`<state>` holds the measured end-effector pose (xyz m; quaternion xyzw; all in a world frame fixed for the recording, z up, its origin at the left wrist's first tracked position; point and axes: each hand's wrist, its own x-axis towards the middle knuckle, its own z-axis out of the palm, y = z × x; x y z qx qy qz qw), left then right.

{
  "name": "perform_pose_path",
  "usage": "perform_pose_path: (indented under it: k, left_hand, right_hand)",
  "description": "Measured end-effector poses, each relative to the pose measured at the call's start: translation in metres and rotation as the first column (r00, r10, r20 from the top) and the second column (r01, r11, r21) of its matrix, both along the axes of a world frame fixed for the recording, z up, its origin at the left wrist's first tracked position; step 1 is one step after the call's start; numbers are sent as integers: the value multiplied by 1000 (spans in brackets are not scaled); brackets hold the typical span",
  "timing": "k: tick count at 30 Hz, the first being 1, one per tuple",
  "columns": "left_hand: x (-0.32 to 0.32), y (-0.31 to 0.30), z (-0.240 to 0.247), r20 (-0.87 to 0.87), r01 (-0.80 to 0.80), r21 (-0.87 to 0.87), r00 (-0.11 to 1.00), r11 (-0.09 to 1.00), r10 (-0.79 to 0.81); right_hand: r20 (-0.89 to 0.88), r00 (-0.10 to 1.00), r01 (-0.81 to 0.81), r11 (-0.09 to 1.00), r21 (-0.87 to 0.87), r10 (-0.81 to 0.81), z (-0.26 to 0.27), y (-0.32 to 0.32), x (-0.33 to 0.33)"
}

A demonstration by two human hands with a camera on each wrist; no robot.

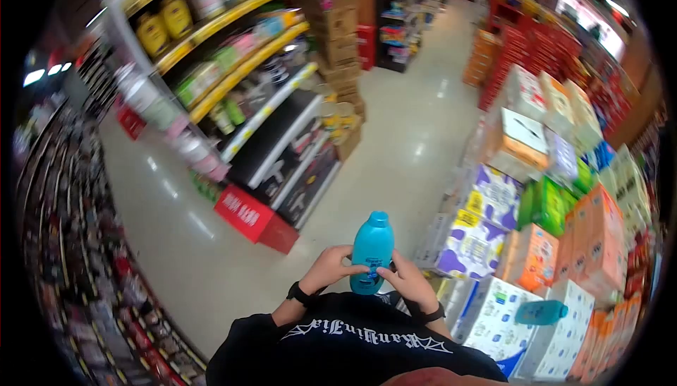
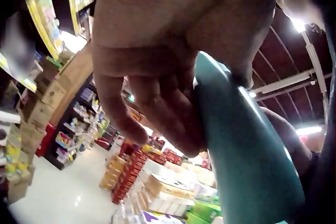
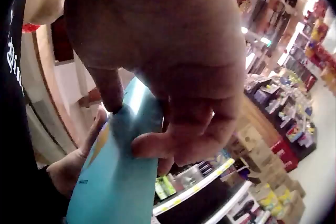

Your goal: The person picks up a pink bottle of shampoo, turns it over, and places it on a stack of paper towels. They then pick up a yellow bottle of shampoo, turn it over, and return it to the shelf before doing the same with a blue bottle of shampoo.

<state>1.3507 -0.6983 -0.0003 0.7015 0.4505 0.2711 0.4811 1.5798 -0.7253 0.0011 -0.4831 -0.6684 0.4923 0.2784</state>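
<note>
A teal plastic bottle (image 1: 371, 248) with a rounded cap of the same colour is held upright before the person's chest, its printed front facing up toward the head camera. From one side the left hand (image 1: 330, 271) grips it, thumb across the front. On the opposite side the right hand (image 1: 412, 281) holds it too, with its thumb near the other thumb. Both wrist views show the bottle's smooth side, (image 2: 247, 150) and fingers around its edge. A second teal bottle (image 1: 541, 312) lies on its side on white tissue packs (image 1: 501, 308) at the right.
Stacked tissue packs, including purple-and-white ones (image 1: 469, 245), stand close on the right. A shelf unit with yellow edges (image 1: 247, 65) rises ahead left, a red box-shaped base (image 1: 257, 216) at its near end. Between them runs a pale tiled aisle (image 1: 395, 146). Cardboard boxes (image 1: 340, 40) are piled behind the shelf.
</note>
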Motion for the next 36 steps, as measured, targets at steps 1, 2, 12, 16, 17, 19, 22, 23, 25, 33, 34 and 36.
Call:
perform_pose_path:
  k: [1,2,12,16,17,19,22,23,25,33,34,36]
  left_hand:
    - [-23,-10,2,16,-44,26,999,999,44]
    - [-47,-20,4,29,-88,53,996,995,87]
    - [-273,-162,3,145,-616,33,782,787,606]
    - [-325,-224,6,211,-769,-88,607,633,766]
    - [-336,-236,5,208,-803,-80,566,591,797]
    - [-356,-255,2,211,-858,-84,482,507,850]
    - [-382,-277,-7,232,-918,-116,347,380,909]
    - [-388,-281,-9,246,-934,-123,298,335,922]
    - [-403,-285,-11,255,-956,-119,231,268,939]
    - [-505,-266,-9,274,-997,-15,68,75,959]
    - [-520,-258,-2,259,-998,32,68,62,964]
    - [-548,-243,13,241,-994,72,100,85,965]
  right_hand:
    - [-11,998,-60,998,13,60,3,1,-22]
    - [4,994,-108,993,41,108,1,1,-45]
    - [-259,852,-450,889,81,455,-4,-36,-308]
    - [-240,726,-653,755,51,644,6,-52,-394]
    - [-230,689,-701,713,33,688,11,-54,-414]
    - [-188,614,-775,631,39,766,17,-56,-450]
    - [-184,505,-852,521,46,843,17,-61,-501]
    - [-201,474,-871,490,40,858,17,-62,-516]
    - [-211,411,-907,422,5,887,16,-60,-545]
    - [-222,167,-977,192,97,961,14,-25,-684]
    - [-265,172,-968,213,134,949,15,-19,-703]
    - [-230,150,-979,176,99,962,36,2,-733]
